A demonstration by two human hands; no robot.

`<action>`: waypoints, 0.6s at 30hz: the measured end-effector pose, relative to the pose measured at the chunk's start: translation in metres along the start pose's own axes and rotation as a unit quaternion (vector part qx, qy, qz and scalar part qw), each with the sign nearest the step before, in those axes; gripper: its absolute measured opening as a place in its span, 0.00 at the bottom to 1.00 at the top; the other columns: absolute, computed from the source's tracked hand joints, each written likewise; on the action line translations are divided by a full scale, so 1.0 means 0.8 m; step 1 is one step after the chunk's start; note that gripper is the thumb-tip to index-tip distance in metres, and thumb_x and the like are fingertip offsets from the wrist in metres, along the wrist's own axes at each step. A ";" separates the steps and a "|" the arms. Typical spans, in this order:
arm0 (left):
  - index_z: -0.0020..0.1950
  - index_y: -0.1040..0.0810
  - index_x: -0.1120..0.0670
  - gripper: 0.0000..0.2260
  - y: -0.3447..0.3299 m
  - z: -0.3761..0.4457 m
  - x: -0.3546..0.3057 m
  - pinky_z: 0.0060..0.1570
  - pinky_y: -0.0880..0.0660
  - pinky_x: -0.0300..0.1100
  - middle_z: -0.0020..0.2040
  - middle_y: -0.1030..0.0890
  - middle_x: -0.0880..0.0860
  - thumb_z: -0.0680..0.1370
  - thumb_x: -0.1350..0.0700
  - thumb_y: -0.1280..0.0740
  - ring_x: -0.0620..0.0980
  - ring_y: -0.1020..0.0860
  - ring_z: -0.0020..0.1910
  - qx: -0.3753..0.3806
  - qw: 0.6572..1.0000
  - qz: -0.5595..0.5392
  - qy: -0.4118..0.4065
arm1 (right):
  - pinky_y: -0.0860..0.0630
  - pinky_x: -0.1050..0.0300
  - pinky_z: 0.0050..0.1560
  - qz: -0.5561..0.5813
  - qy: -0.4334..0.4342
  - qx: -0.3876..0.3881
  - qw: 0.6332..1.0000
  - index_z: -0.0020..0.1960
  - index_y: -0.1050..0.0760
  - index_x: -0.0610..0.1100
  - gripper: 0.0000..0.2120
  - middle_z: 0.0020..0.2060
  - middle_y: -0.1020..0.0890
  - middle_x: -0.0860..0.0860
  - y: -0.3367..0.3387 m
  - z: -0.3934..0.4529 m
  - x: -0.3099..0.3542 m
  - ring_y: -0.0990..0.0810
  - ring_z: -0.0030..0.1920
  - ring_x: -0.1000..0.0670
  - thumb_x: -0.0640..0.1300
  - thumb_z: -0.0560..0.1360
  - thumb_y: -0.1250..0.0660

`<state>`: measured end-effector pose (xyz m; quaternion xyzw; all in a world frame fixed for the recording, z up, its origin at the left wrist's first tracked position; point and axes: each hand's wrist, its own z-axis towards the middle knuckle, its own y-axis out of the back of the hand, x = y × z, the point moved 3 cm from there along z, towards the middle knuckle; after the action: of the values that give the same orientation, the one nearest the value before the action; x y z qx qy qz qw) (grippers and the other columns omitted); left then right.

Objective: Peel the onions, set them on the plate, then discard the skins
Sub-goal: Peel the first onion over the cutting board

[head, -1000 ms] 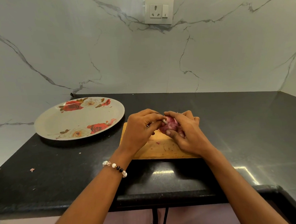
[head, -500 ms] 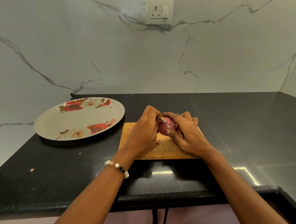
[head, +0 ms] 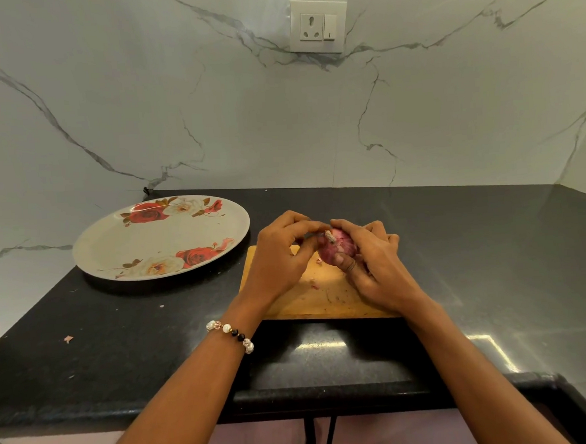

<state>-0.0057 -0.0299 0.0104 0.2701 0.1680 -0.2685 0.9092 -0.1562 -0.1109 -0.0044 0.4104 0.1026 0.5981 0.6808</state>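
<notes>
The step in hand is the first one: peeling. One red onion (head: 338, 250) is held just above the wooden cutting board (head: 310, 299), with its dry tip turned up and toward the left.

Right hand (head: 373, 268): the fingers curl round the far and right sides of the onion, and the thumb presses on its near face. This is a full cradling hold, and it carries the onion.

Left hand (head: 280, 257): the fingers are bent inward, with thumb and forefinger closed to a pinch at the dry tip, at the upper left of the right hand's hold. The pinch appears to have hold of the tip or a flap of skin there; which of the two cannot be told from this view.

The onion surface that shows is reddish-purple and papery, so peeling is judged to be at an early stage. Small skin fragments lie on the board below the hold.

The flowered plate (head: 115, 253) stands to the left of the left hand, well apart from the onion, and no onion lies on it. No other onion is in view.

Next move, as a judgement: the left pinch must pull the skin down and away from the tip while the right hand holds the onion firm, then turns it to present unpeeled skin. Placement on the plate and disposal of the skins are not yet due.
</notes>
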 end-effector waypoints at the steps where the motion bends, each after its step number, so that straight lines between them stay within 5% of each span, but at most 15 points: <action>1: 0.55 0.17 0.56 0.09 0.000 0.000 -0.001 0.43 0.25 0.28 0.48 0.19 0.51 0.75 0.62 0.30 0.42 0.22 0.45 0.009 1.000 -0.007 -0.007 | 0.44 0.55 0.52 -0.003 0.001 0.004 1.000 0.72 0.32 0.46 0.31 0.58 0.22 0.53 -0.001 0.000 -0.001 0.32 0.54 0.52 0.63 0.75 0.46; 18: 0.49 0.18 0.53 0.05 -0.003 -0.015 0.006 0.43 0.30 0.24 0.45 0.20 0.46 0.75 0.60 0.29 0.41 0.22 0.45 0.024 0.993 -0.036 0.108 | 0.40 0.51 0.53 -0.104 0.031 0.009 0.994 0.71 0.30 0.45 0.31 0.56 0.19 0.50 -0.014 -0.003 -0.002 0.29 0.56 0.47 0.63 0.75 0.42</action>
<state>-0.0054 -0.0265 -0.0027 0.3131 0.2679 -0.2740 0.8690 -0.1500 -0.1107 -0.0141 0.3852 0.1714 0.5351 0.7320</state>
